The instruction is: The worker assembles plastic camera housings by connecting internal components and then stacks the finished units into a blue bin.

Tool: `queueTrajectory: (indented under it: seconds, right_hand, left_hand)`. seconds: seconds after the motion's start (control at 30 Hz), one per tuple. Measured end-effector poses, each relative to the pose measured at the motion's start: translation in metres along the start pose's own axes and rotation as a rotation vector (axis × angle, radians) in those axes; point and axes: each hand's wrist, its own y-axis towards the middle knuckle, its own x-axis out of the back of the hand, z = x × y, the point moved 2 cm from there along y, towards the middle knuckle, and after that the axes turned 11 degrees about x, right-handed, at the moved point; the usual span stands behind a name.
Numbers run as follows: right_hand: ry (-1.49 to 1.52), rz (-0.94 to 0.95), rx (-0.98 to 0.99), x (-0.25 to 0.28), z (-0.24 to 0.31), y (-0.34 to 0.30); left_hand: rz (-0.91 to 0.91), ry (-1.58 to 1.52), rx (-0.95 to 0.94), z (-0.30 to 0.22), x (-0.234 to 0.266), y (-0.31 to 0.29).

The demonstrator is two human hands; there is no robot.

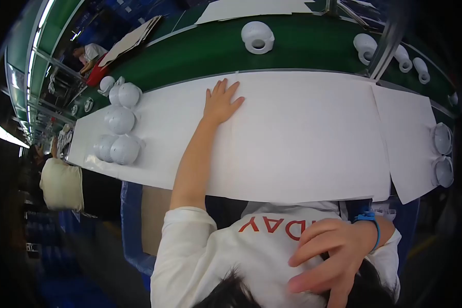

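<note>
Your left hand (222, 101) lies flat, fingers spread, pinning the white sheet (313, 138); your right hand (333, 256), open and holding nothing, rests on your head.

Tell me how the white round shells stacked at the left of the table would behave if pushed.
The white shells look thin and hollow, so probably light. Their domed shape suggests they may rock or slide on the smooth white sheet. The left hand rests flat, apart from them.
</note>
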Motion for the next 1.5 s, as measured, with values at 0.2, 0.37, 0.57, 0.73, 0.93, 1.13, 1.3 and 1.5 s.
queueTrajectory:
  seconds: [0.2, 0.37, 0.57, 0.73, 0.93, 1.13, 1.3, 1.5]
  right_hand:
    - [0.353, 0.006, 0.108, -0.01, -0.016, 0.009]
    - [0.644, 0.078, -0.127, -0.018, -0.019, 0.03]
    - [0.787, 0.357, -0.133, -0.026, -0.034, 0.047]
    - [0.805, 0.231, 0.099, -0.032, -0.051, 0.049]
    - [0.928, 0.15, 0.133, -0.031, -0.074, 0.04]
    - [0.98, 0.05, 0.094, -0.022, -0.093, 0.036]
    - [0.915, 0.067, 0.069, -0.004, -0.1, 0.041]
    - [0.936, -0.041, 0.039, 0.001, -0.097, 0.043]
  left_hand:
    - [-0.068, 0.062, 0.004, 0.02, 0.008, 0.002]
    - [-0.047, 0.025, -0.017, 0.021, 0.016, -0.002]
    - [-0.012, -0.007, -0.012, 0.024, 0.017, -0.003]
    - [-0.026, -0.019, -0.004, 0.027, 0.019, -0.002]
    - [-0.041, -0.037, 0.0, 0.028, 0.02, 0.0]
    - [-0.041, -0.056, 0.011, 0.029, 0.018, 0.002]
    - [-0.039, -0.068, 0.015, 0.03, 0.019, 0.003]
    - [-0.045, -0.055, 0.034, 0.033, 0.02, 0.003]
